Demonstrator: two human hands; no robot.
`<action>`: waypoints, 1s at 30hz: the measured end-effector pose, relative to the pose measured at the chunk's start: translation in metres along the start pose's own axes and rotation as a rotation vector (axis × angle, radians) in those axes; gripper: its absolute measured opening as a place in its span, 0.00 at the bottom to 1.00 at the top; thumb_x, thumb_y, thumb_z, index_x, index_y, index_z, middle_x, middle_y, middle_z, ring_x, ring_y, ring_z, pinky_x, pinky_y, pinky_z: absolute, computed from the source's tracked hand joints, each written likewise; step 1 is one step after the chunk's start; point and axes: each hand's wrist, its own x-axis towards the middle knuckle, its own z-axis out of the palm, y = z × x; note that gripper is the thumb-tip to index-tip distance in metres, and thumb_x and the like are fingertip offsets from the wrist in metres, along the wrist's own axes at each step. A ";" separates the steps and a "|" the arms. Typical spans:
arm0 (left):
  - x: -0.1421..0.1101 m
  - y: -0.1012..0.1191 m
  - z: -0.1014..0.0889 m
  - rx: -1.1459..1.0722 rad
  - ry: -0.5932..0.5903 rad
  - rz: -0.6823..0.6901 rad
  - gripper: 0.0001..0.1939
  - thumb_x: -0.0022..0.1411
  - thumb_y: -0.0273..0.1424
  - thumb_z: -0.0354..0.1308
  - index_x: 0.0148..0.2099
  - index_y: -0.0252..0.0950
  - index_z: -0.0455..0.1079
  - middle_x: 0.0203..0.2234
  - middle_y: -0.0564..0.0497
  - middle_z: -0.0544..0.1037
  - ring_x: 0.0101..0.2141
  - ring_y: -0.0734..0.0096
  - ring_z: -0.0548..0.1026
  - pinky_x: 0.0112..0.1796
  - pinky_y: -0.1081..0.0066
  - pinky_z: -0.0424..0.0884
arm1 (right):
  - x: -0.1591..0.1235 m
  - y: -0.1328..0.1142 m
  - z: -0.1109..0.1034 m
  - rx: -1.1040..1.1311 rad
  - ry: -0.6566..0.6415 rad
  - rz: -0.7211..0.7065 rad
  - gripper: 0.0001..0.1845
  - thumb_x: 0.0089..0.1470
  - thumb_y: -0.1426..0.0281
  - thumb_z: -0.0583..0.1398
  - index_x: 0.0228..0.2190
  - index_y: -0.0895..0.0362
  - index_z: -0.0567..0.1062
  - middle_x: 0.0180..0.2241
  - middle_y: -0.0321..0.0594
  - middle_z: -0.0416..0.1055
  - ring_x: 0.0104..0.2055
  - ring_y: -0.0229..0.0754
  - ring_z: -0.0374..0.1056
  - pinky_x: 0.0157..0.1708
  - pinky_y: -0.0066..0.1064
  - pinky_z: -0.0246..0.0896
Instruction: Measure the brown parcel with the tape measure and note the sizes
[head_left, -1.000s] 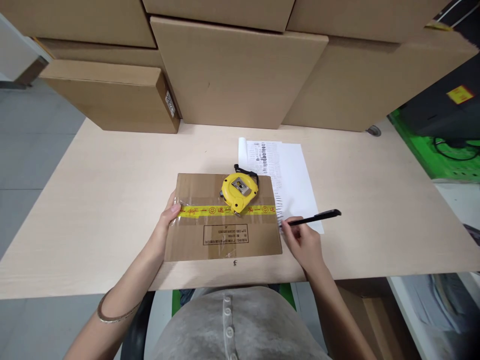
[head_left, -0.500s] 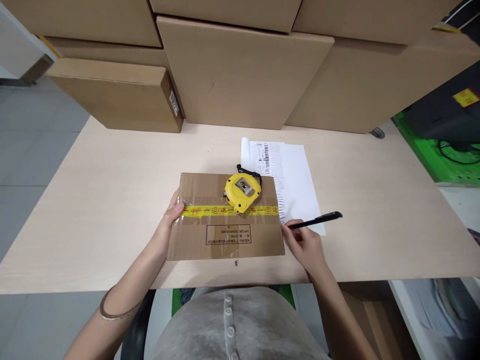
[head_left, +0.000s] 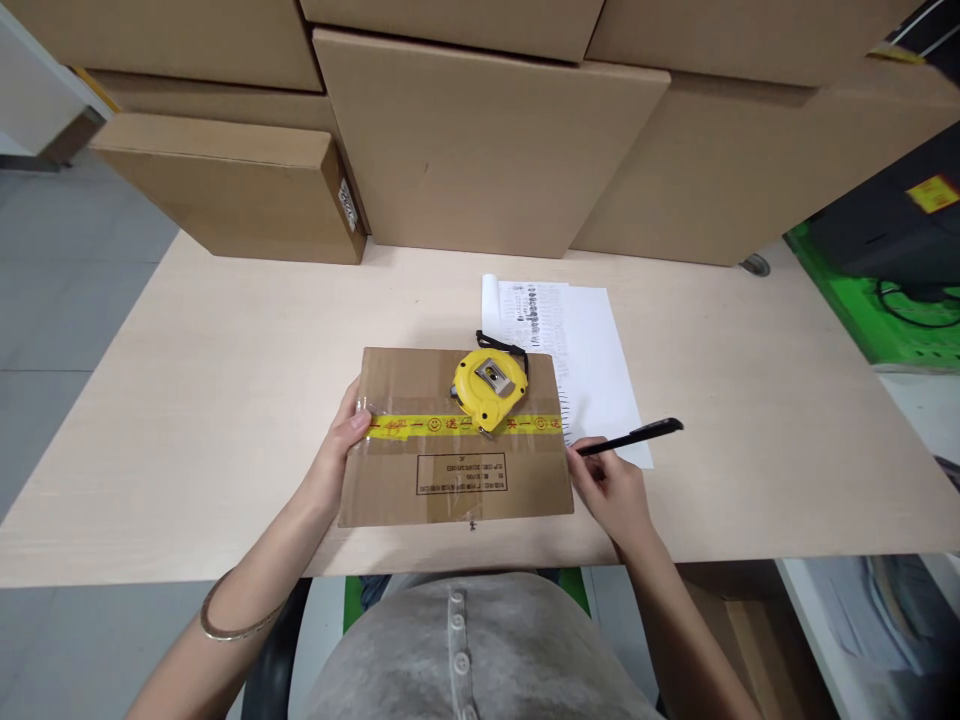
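My left hand (head_left: 341, 445) grips the left edge of a small cardboard box (head_left: 390, 475), its thumb on top near the yellow printed tape (head_left: 420, 425). A yellow tape measure (head_left: 480, 390) with a black wrist strap lies on the box's upper right part. At the box's right edge, my right hand (head_left: 611, 495) is closed around a black pen (head_left: 637, 437); the hand hides the pen's tip. White paper sheets (head_left: 596, 350) with print and a column of short dark strokes lie partly under the box.
Large cardboard boxes (head_left: 480, 150) stand along the table's back, with a smaller brown box (head_left: 225, 195) at the left. A dark device (head_left: 885, 240) with a cable sits on a green surface at the right. The table's front edge is close to my body.
The box, with the tape measure on it, has shifted slightly right. My right hand with the pen stays beside the box's right edge. The view has moved a little.
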 end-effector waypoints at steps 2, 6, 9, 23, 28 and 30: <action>0.001 -0.003 -0.003 -0.026 -0.008 0.006 0.27 0.55 0.49 0.69 0.54 0.43 0.78 0.51 0.48 0.85 0.58 0.40 0.78 0.52 0.55 0.78 | -0.001 -0.001 0.000 -0.017 0.004 0.031 0.23 0.68 0.49 0.54 0.35 0.54 0.75 0.18 0.35 0.72 0.18 0.41 0.68 0.23 0.30 0.58; 0.003 -0.008 -0.006 -0.064 -0.031 0.001 0.31 0.55 0.49 0.69 0.59 0.44 0.75 0.57 0.48 0.82 0.61 0.39 0.76 0.55 0.55 0.77 | -0.001 -0.003 0.000 -0.032 -0.085 0.056 0.27 0.68 0.45 0.50 0.36 0.53 0.73 0.18 0.34 0.71 0.19 0.41 0.69 0.24 0.30 0.61; 0.003 -0.010 -0.007 -0.077 -0.050 -0.002 0.34 0.55 0.50 0.69 0.62 0.46 0.73 0.61 0.50 0.79 0.63 0.39 0.74 0.56 0.55 0.76 | 0.004 -0.003 -0.007 -0.074 -0.176 0.074 0.28 0.68 0.44 0.45 0.34 0.52 0.70 0.20 0.35 0.73 0.21 0.42 0.71 0.26 0.30 0.62; 0.009 -0.007 -0.001 0.018 -0.038 0.068 0.34 0.61 0.48 0.63 0.67 0.44 0.69 0.69 0.48 0.71 0.70 0.40 0.64 0.65 0.50 0.66 | 0.071 -0.031 -0.033 -0.647 -0.368 0.185 0.23 0.70 0.53 0.55 0.31 0.55 0.76 0.28 0.49 0.79 0.31 0.55 0.75 0.30 0.37 0.52; 0.026 -0.013 -0.015 0.209 -0.047 0.317 0.40 0.60 0.51 0.66 0.72 0.55 0.63 0.78 0.54 0.54 0.77 0.47 0.44 0.74 0.51 0.44 | 0.098 -0.065 -0.046 -0.293 -0.043 -0.268 0.27 0.70 0.49 0.54 0.53 0.57 0.76 0.46 0.53 0.79 0.46 0.57 0.76 0.43 0.47 0.70; 0.034 -0.011 -0.022 0.337 -0.103 0.431 0.36 0.60 0.53 0.65 0.69 0.54 0.68 0.78 0.54 0.53 0.77 0.45 0.41 0.74 0.49 0.38 | 0.114 -0.084 -0.049 -0.107 -0.134 -0.571 0.32 0.70 0.48 0.53 0.65 0.55 0.69 0.59 0.55 0.73 0.61 0.59 0.70 0.58 0.54 0.68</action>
